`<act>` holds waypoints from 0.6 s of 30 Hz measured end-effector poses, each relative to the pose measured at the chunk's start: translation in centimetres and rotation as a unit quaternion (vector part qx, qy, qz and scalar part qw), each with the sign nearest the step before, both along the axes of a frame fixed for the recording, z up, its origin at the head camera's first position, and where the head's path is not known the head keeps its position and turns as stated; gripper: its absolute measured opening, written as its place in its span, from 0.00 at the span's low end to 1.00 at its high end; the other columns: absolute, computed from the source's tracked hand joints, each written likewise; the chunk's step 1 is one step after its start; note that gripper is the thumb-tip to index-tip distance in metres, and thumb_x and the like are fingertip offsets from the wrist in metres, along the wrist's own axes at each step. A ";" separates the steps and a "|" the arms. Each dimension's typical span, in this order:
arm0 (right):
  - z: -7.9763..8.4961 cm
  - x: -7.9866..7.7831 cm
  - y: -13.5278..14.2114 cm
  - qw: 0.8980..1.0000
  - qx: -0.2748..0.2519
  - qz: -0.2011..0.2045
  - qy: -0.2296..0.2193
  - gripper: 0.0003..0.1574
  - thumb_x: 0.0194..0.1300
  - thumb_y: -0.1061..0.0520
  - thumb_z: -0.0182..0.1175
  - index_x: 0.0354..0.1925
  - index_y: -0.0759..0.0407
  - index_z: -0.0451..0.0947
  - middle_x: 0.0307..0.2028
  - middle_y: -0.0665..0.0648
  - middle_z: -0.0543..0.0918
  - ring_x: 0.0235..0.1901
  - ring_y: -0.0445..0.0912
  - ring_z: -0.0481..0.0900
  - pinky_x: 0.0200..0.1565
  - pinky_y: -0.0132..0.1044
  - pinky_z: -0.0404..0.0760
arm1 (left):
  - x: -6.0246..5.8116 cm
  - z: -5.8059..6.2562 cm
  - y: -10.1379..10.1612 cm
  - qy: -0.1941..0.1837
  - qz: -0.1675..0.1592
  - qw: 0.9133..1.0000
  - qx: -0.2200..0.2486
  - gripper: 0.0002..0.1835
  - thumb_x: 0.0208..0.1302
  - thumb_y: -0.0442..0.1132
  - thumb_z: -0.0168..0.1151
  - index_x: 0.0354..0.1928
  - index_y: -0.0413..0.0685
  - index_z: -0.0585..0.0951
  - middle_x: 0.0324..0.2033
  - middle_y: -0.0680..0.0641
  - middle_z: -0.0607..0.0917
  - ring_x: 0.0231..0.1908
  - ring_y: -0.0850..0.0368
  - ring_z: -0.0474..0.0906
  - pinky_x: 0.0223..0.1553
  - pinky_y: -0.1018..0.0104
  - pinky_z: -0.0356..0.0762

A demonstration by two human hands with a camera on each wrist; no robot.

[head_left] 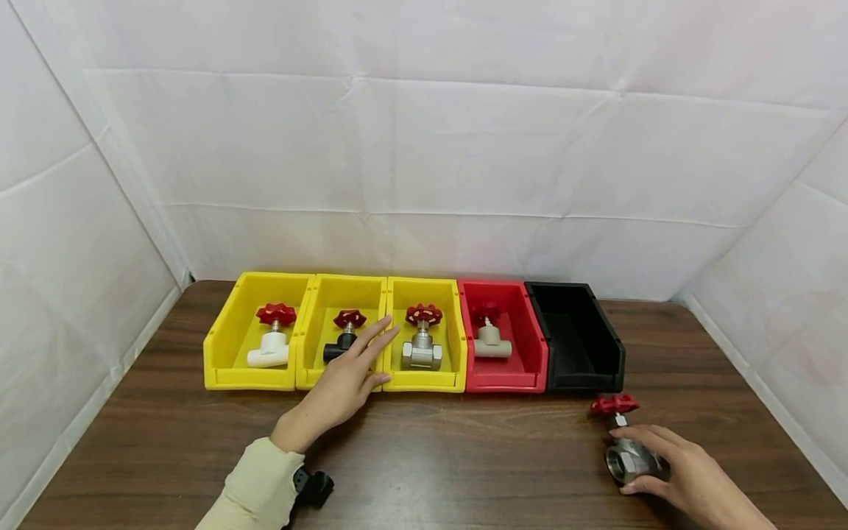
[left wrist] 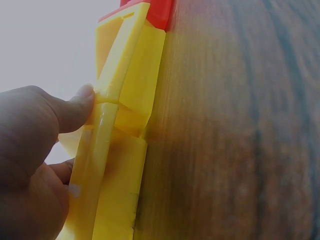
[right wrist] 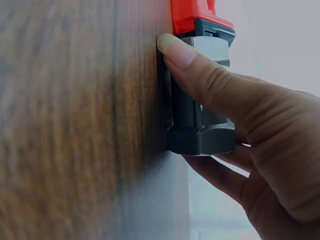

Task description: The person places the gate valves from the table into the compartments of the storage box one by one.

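Observation:
A metal gate valve with a red handwheel [head_left: 615, 404] lies on the table at the right, in front of the black bin. My right hand [head_left: 689, 471] grips its steel body [right wrist: 214, 50], thumb on the near side and fingers on the far side. My left hand [head_left: 341, 386] reaches over the second yellow bin [head_left: 307, 374] with its fingers straight. In the left wrist view, the left thumb [left wrist: 77, 107] rests at the bins' front rim, where two yellow bins meet. Partly behind the left fingers is a black valve [head_left: 334, 350] with a red handwheel.
Side by side stand three yellow bins, a red bin [head_left: 530, 364] and a black bin [head_left: 563, 331]. Inside them are a white valve [head_left: 268, 352], a steel valve [head_left: 422, 353] and a beige valve [head_left: 492, 344]. White sheeting [head_left: 424, 147] surrounds the wooden table [head_left: 464, 464].

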State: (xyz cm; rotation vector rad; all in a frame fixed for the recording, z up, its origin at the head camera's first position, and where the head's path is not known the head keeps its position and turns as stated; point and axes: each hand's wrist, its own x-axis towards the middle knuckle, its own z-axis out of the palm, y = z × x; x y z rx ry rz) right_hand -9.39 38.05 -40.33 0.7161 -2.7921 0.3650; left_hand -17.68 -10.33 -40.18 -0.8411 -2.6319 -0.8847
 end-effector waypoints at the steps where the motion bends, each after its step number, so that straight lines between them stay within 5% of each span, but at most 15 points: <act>1: 0.0 0.0 0.0 1.000 0.002 -0.003 -0.003 0.42 0.37 0.43 0.78 0.54 0.41 0.77 0.45 0.47 0.79 0.40 0.43 0.79 0.32 0.38 0.79 | 0.0 0.0 0.0 0.000 0.000 1.000 0.000 0.38 0.63 0.39 0.63 0.73 0.51 0.58 0.72 0.47 0.55 0.14 0.67 0.55 0.21 0.73 0.66; 18: 0.0 0.2 -0.4 1.000 0.008 -0.006 0.012 0.42 0.35 0.46 0.79 0.54 0.44 0.78 0.43 0.47 0.79 0.39 0.43 0.79 0.31 0.37 0.79 | 0.0 -0.2 0.0 0.002 0.001 1.000 0.001 0.39 0.63 0.39 0.64 0.73 0.51 0.58 0.72 0.48 0.55 0.14 0.67 0.56 0.21 0.73 0.67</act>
